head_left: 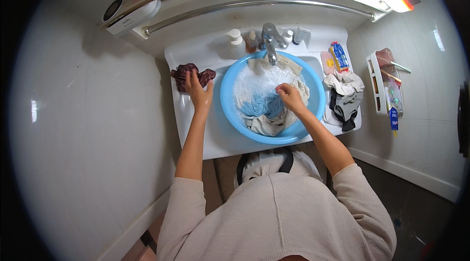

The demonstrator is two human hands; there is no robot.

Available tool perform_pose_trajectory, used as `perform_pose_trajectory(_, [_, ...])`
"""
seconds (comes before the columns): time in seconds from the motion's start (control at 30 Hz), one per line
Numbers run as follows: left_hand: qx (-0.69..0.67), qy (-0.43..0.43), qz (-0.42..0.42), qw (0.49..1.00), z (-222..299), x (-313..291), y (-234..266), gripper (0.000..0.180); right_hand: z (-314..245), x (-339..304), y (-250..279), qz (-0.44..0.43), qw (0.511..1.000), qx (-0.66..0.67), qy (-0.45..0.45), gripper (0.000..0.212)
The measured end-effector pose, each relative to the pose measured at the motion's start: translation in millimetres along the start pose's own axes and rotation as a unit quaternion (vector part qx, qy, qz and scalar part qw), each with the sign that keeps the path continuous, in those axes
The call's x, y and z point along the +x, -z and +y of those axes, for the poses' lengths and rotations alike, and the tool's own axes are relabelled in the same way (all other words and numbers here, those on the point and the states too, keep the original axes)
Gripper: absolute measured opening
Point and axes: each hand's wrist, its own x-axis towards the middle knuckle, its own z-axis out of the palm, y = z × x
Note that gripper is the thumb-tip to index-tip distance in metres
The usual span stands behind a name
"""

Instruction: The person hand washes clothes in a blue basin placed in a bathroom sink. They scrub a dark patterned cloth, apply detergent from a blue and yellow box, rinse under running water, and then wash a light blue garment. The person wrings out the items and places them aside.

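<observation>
A dark red, patterned cloth lies crumpled on the sink's left ledge. My left hand rests on it with its fingers stretched and spread. In the sink stands a round light-blue basin, holding foamy water, a blue cloth and whitish garments. Over the right part of the basin is my right hand, fingers curled and pressed together above the suds. Whether anything small is pinched there, I cannot make out. The chrome faucet reaches over the basin's far rim.
White, grey and black clothes are heaped on the right ledge, below a blue-and-yellow packet. A white pump bottle and small bottles stand behind the basin. A metal rail crosses above; a wall caddy hangs at right.
</observation>
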Motion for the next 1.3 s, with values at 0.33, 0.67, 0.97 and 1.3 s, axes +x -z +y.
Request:
perform_pose_trajectory(0.33, [0.088, -0.198, -0.518, 0.828, 127.6, -66.2, -58.3, 0.067, 2.2, -26.3, 30.5, -0.083, 0.899, -0.428, 0.046, 0.079])
perform_pose_trajectory(0.67, [-0.152, 0.086, -0.503, 0.846, 116.8, -30.4, -4.2, 0.031, 10.4, 6.8, 50.0, -0.073, 0.891, -0.443, 0.067, 0.068])
perform_pose_trajectory(0.97, [-0.449, 0.339, -0.110, 0.820, 135.0, -37.6, 50.3, 0.030, -22.0, 55.0, 10.4, -0.105, 0.799, -0.500, 0.317, 0.097])
perform_pose_trajectory(1.3, [-0.480, 0.366, -0.083, 0.793, 143.0, -42.7, 54.9, 0.031, -0.4, 88.1, -27.4, -0.198, 0.803, -0.553, 0.101, 0.076])
